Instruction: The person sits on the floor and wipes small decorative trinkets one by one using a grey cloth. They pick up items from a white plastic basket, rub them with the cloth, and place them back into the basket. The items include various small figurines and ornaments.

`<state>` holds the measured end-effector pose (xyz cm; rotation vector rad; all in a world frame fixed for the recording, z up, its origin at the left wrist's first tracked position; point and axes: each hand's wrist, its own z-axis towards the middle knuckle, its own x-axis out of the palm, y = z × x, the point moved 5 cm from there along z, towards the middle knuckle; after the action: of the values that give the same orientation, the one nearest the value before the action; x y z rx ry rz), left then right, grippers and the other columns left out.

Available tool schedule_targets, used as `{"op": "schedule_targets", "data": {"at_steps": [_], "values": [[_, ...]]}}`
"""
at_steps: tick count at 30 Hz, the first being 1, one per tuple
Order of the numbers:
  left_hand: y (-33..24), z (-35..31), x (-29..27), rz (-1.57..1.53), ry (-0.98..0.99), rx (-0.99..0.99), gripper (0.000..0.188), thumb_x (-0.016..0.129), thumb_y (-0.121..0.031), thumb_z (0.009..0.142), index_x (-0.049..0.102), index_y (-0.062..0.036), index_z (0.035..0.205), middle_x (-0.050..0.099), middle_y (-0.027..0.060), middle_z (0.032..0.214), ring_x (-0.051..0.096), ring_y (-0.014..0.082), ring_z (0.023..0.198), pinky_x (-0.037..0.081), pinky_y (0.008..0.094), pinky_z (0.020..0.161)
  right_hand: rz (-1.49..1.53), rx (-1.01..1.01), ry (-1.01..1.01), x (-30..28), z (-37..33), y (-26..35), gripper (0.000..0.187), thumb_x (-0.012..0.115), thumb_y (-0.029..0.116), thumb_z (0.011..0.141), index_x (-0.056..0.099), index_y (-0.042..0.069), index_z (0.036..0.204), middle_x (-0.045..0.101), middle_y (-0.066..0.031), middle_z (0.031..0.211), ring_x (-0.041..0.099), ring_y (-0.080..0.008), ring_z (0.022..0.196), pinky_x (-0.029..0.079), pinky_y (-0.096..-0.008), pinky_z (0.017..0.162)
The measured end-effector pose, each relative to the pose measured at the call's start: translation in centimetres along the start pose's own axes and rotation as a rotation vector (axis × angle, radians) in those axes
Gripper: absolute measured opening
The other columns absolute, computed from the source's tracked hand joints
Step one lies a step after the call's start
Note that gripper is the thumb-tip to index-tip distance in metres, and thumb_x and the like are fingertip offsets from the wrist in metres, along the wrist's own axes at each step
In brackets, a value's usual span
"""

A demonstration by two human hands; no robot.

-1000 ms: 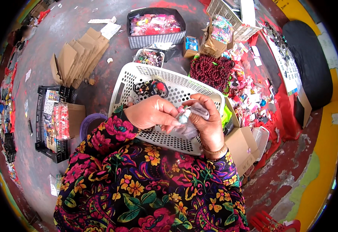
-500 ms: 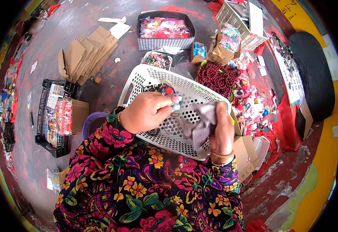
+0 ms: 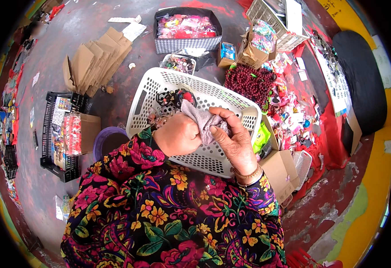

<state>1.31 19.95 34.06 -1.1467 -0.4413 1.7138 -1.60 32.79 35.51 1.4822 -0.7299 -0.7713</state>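
Mauve-grey cloth (image 3: 200, 119) is bunched above the white basket (image 3: 204, 165), pinched by the right hand (image 3: 236, 145); the left hand (image 3: 177, 136), curled closed and partly hidden, seems to grip the cloth too.

The cloth (image 3: 201, 119) was a soft-looking greyish-mauve piece, bunched and creased between the two hands rather than spread flat. It hung above the middle of the white perforated basket (image 3: 204, 160), inside all four edges. One loose corner rose to a blunt point, tilted toward the basket's far edge. Its left side met the closed left hand (image 3: 178, 136); its right side was pinched by the thumb and fingers of the right hand (image 3: 235, 139). Its lower folds gathered between both.
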Motion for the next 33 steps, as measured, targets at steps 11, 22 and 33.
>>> {"op": "schedule_targets", "data": {"at_steps": [11, 22, 33], "values": [[-2.1, 1.0, -0.4, 0.058, 0.002, 0.193, 0.017, 0.057, -0.001, 0.066, 0.057, -0.0008, 0.084, 0.060, 0.0129, 0.084, 0.058, 0.0323, 0.079, 0.048, 0.0375, 0.067, 0.773, 0.183, -0.079, 0.4, -0.4, -1.8, 0.020, 0.048, 0.005, 0.090, 0.055, 0.003, 0.109, 0.059, -0.0013, 0.096, 0.053, -0.0077, 0.083, 0.043, -0.0218, 0.075], [-2.3, 0.4, 0.7, 0.231, 0.099, 0.295, 0.023, 0.056, -0.004, 0.066, 0.060, -0.0044, 0.089, 0.058, 0.0069, 0.086, 0.056, 0.0258, 0.085, 0.049, 0.0333, 0.071, 0.643, 0.168, -0.207, -0.4, -0.3, -2.1, 0.021, 0.044, 0.006, 0.091, 0.055, -0.002, 0.106, 0.060, -0.0031, 0.092, 0.055, -0.0086, 0.080, 0.044, -0.0212, 0.073], [-1.9, 0.3, -0.7, 0.005, 0.026, 0.266, 0.030, 0.059, 0.010, 0.066, 0.061, 0.0006, 0.095, 0.053, 0.0065, 0.068, 0.054, 0.0221, 0.062, 0.045, 0.0320, 0.054, 0.915, 0.266, -0.131, -1.5, 0.3, -3.0, 0.034, 0.039, 0.023, 0.093, 0.047, 0.000, 0.117, 0.059, -0.0164, 0.107, 0.058, -0.0237, 0.098, 0.047, -0.0345, 0.085]]}}
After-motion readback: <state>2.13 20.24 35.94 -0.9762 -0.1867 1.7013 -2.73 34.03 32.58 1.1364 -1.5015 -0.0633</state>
